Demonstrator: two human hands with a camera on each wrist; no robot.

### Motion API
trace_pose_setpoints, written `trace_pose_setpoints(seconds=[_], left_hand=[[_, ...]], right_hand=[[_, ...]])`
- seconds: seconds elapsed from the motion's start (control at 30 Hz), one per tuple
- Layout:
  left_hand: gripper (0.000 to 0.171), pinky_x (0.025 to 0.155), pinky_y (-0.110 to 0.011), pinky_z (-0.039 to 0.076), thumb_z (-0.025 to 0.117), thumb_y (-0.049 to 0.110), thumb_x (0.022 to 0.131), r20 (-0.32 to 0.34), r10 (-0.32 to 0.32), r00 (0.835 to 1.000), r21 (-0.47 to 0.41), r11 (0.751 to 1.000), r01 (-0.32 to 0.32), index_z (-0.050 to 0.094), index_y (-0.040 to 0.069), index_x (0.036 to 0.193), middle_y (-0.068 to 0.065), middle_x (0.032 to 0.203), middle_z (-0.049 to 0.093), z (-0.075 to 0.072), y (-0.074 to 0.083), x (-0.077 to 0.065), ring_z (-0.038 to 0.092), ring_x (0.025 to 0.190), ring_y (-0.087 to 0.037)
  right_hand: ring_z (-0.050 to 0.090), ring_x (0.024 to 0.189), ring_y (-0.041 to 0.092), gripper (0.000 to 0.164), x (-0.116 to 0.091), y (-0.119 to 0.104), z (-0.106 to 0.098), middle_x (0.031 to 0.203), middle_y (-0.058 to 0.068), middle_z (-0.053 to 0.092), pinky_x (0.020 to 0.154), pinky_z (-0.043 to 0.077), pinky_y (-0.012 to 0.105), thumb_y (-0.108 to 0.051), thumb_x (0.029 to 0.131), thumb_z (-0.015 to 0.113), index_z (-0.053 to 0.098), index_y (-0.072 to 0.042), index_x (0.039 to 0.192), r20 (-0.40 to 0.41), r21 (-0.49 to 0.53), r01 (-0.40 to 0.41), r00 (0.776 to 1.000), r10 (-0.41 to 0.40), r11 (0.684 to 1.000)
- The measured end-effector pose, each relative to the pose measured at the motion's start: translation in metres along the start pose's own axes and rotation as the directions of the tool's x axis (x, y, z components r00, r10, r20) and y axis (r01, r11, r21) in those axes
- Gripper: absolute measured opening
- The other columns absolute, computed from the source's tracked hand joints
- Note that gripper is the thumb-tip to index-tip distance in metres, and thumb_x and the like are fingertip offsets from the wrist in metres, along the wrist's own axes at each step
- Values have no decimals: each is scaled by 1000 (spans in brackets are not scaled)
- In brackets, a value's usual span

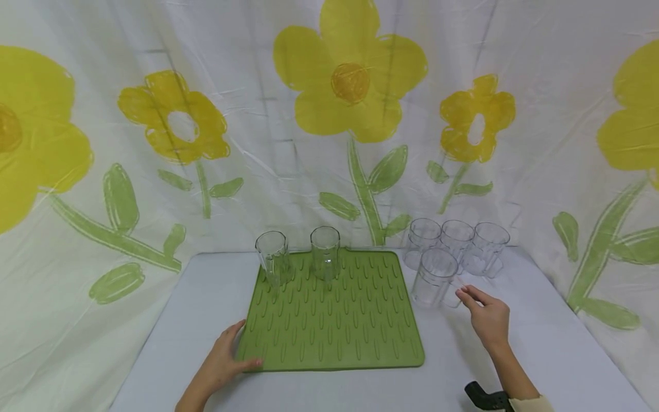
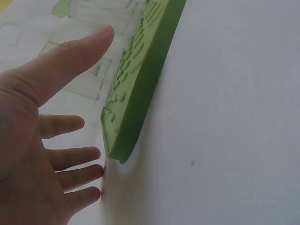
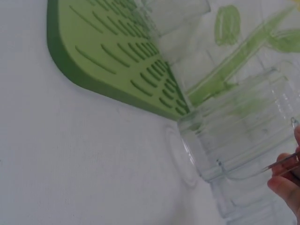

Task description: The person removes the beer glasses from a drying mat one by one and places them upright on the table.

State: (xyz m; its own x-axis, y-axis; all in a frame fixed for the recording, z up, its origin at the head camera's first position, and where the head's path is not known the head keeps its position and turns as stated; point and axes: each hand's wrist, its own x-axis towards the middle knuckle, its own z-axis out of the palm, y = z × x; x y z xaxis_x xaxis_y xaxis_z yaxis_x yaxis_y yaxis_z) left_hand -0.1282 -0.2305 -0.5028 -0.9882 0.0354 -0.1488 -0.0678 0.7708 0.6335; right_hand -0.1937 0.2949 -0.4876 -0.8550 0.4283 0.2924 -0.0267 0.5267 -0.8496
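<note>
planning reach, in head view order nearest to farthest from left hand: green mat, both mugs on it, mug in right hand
1. Green mat: corner right beside the left hand.
2. Left mug: at the mat's far left corner.
3. Right mug: farther right, mat's far side.
4. Held mug: right of the mat, in the right hand.

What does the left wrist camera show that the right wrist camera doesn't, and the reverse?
Only the left wrist view: the person's bare left hand, fingers apart, by a corner of the thick green ribbed mat.

Only the right wrist view: the person's bare right hand, partly cut off by the frame edge, pinching the handle of a clear glass mug.

Both: the mat, the white tabletop, and clear glassware, faint in the left wrist view, so I can't tell whether any piece appears in both.
</note>
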Motion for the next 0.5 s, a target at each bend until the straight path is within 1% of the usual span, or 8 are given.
trace_pose_setpoints(seconds=[0.1,0.13,0.17,0.27,0.33,0.37,0.4,0.5], left_hand=[[108,110,-67,33,86,41,68,3,2,1000,34,999,-2,31,-9,146,-38,146,34,0,0,-1,32,135,-57],[108,110,-67,32,86,41,68,6,1,1000,35,999,-1,31,-10,146,-38,146,34,-1,0,-2,32,136,-56],[108,111,-66,31,86,41,68,7,7,1000,37,999,-8,31,-12,145,-38,146,35,0,0,-2,32,136,-56],[108,113,-64,30,87,39,67,11,24,1000,37,999,-25,32,-14,143,-37,146,36,1,-3,-2,32,136,-55],[107,114,-64,29,88,37,66,15,39,999,40,998,-39,33,-15,142,-37,145,38,2,-5,-2,32,136,-55],[106,114,-64,29,88,37,66,16,46,999,48,998,-47,34,-15,142,-37,145,38,2,-7,-2,32,136,-55],[106,114,-64,29,88,36,66,17,49,999,54,997,-50,35,-14,142,-36,144,39,2,-8,-2,32,136,-55],[107,113,-65,29,89,37,64,25,51,998,78,996,-53,35,-14,142,-36,144,40,3,-10,-2,30,136,-56]], right_hand=[[52,66,-25,30,1,2,-1,71,-45,56,49,37,12,-15,84,77,73,6,106,9,6,-13,1000,13,1000],[52,65,-25,30,0,2,-1,71,-48,52,49,37,11,-15,84,77,73,5,106,13,4,-24,1000,23,1000],[53,64,-24,31,1,3,-1,71,-44,56,49,37,12,-15,84,76,73,6,106,12,4,-23,1000,23,1000],[53,63,-23,32,1,4,-2,73,-40,59,49,38,11,-16,84,76,73,5,107,12,5,-36,999,36,999],[53,64,-23,32,1,5,-2,72,-40,59,51,39,10,-17,84,76,72,5,107,12,3,-49,999,49,999],[53,64,-23,32,1,5,-2,72,-41,59,51,39,10,-17,84,76,72,6,107,13,3,-53,999,53,999],[52,65,-24,32,0,6,-2,71,-45,54,53,39,9,-17,85,76,72,5,108,18,3,-65,998,65,998],[53,66,-24,35,0,9,-2,69,-48,51,56,41,5,-18,86,75,70,7,110,33,21,-96,995,96,995]])
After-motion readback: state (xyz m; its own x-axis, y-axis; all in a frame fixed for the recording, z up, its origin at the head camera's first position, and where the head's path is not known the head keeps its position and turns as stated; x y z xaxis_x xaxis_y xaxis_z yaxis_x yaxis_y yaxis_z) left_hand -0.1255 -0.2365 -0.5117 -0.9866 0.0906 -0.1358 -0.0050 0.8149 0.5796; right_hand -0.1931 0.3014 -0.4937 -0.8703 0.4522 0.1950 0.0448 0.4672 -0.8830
